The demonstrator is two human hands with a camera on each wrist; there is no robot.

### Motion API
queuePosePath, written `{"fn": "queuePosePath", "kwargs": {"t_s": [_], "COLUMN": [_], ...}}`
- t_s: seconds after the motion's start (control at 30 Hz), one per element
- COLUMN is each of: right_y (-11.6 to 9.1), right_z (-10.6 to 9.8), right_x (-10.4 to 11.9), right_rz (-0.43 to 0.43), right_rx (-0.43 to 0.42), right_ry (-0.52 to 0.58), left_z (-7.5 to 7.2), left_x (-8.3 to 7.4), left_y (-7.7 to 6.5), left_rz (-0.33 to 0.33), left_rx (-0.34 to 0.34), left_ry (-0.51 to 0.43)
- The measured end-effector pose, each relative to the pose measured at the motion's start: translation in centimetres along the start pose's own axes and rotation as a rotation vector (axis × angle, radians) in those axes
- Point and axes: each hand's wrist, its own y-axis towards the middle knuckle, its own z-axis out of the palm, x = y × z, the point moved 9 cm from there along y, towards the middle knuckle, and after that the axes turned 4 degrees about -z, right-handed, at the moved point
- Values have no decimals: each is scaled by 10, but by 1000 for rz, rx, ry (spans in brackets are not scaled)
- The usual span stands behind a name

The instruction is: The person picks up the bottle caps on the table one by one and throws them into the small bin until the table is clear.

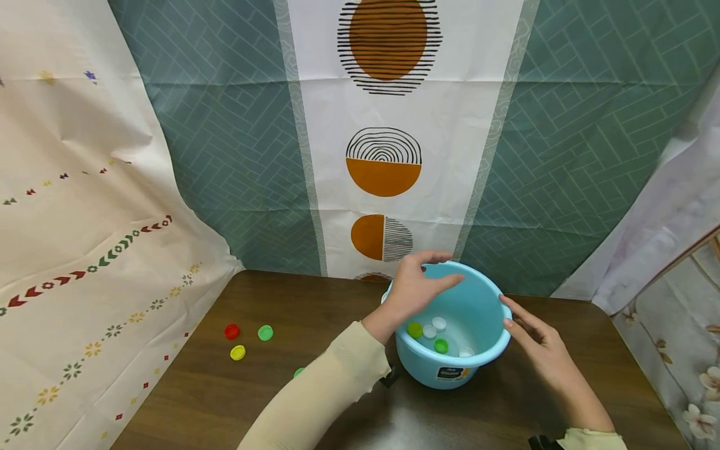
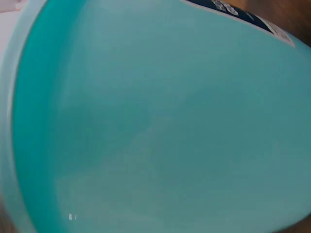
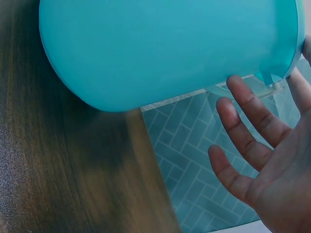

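Note:
A light blue plastic bucket [image 1: 450, 369] stands on the table with several bottle caps inside, including a lime cap [image 1: 415, 330], a green cap [image 1: 441, 345] and a white cap [image 1: 439, 324]. My left hand [image 1: 415, 289] is at its left rim, thumb and fingers apart, the thumb over the opening. In the left wrist view the bucket wall [image 2: 170, 116] fills the picture and hides the hand. On the right side, my right hand [image 1: 542, 350] touches the rim with its fingertips. Its other fingers [image 3: 243, 141] are spread beside the wall.
A red cap [image 1: 232, 331], a yellow cap [image 1: 238, 353] and a green cap [image 1: 265, 332] lie on the brown table [image 1: 315, 306] to the left. Another green cap [image 1: 299, 372] is partly hidden by the left sleeve [image 1: 332, 387]. A patterned curtain [image 1: 236, 156] hangs behind.

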Motion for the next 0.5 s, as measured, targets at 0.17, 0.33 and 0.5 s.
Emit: {"fn": "queuePosePath", "kwargs": {"t_s": [0.17,0.33,0.5], "right_y": [-1,-1,-1], "right_z": [0,-1,0], "right_x": [-1,-2,-1], "right_rz": [-1,7,12], "right_rx": [-1,-6,-1], "right_ry": [-11,-31,-36], "left_z": [-23,-51,-81], "left_x": [4,3,10], "left_y": [-3,-6,-13], "left_rz": [27,70,71], "left_rx": [-35,-82,-128], "left_ry": [-11,0,10]}}
